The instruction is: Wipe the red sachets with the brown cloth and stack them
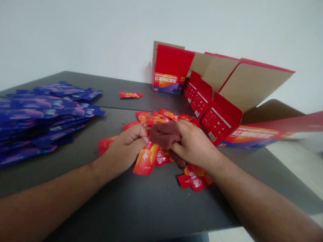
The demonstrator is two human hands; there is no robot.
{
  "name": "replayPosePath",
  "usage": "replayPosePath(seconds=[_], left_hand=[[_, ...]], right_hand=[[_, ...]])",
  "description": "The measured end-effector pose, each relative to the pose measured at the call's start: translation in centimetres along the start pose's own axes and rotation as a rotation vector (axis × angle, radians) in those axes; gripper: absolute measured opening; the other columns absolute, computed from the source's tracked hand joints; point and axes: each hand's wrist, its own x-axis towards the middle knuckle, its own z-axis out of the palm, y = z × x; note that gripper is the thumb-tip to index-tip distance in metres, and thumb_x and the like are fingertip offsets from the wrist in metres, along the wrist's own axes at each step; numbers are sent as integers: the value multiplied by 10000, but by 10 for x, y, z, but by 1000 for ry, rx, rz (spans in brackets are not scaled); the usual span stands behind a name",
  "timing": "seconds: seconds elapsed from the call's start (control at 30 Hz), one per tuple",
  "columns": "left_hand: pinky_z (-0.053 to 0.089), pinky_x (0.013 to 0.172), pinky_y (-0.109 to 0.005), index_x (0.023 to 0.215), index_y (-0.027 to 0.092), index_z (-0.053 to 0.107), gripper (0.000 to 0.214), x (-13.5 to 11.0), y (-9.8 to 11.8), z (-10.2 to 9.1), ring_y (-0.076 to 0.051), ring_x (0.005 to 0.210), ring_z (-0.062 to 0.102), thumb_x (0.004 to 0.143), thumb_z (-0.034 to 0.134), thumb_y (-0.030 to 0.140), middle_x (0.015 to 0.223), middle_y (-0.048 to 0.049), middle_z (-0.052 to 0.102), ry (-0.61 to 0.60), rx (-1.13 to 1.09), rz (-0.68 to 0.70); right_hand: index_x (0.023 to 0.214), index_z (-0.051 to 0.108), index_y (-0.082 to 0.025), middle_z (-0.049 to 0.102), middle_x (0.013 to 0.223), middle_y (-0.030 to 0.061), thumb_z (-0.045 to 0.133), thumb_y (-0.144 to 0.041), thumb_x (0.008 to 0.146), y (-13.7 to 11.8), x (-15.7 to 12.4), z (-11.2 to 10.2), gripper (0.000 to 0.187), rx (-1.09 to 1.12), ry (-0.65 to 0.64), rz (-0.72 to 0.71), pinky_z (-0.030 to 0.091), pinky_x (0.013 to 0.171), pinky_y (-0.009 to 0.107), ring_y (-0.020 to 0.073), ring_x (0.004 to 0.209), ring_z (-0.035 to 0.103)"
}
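Note:
My left hand [126,144] is closed, thumb against curled fingers, on what looks like the end of a red-orange sachet [145,160]; the exact grip is partly hidden. My right hand [193,143] is wrapped around a folded brown cloth [165,134], which sits right beside the left fingertips. Beneath and behind both hands lies a loose pile of red sachets [161,116] with orange fruit prints and white lettering. Nearer to me, under my right wrist, are more red sachets [195,178].
A heap of blue-purple sachets [45,114] covers the table's left side. Open red cartons [169,70] stand at the back and right, flaps raised, one carton [249,136] close to my right forearm. A single red sachet [130,95] lies further back on the dark table [121,208].

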Motion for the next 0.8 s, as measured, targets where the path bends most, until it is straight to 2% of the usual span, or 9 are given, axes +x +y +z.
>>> replayPosePath(seconds=[0.1,0.23,0.37,0.5,0.63,0.8], left_hand=[[417,624,-306,803,225,538,192,0,0,0,-155,676,522,947,627,317,756,29,586,7,2,6],[424,628,-304,798,224,530,208,0,2,0,-161,692,533,948,640,318,776,20,599,-1,-8,3],[434,630,-304,808,225,543,188,0,1,0,-165,695,544,946,638,311,789,13,613,0,-15,-4],[416,612,-302,799,225,539,193,1,2,1,-157,674,518,938,637,316,772,18,597,-3,-20,6],[408,616,-306,787,225,536,198,0,3,1,-153,666,505,939,627,314,748,25,576,5,5,8],[418,624,-311,782,227,518,216,0,6,1,-157,676,516,934,637,325,759,22,586,-9,-5,3]], right_hand=[[1138,689,-204,741,1074,73,678,-180,869,0,0,0,270,13,43,22,552,888,405,255,988,691],[1053,674,-198,736,1069,95,677,-191,854,0,1,0,199,-17,-13,-9,560,871,425,273,968,683],[1115,673,-206,751,1120,94,670,-184,873,-1,1,-1,244,14,14,17,565,927,431,275,1034,697],[1038,654,-207,731,1053,90,676,-200,864,-1,1,-1,176,-26,-20,-14,555,880,421,271,970,676],[1122,675,-196,744,1103,97,663,-193,875,-1,1,-1,247,8,22,10,550,906,423,272,1006,689],[1030,657,-202,734,1062,92,674,-198,859,-2,0,-1,171,-11,-22,-27,548,872,414,265,964,677]])
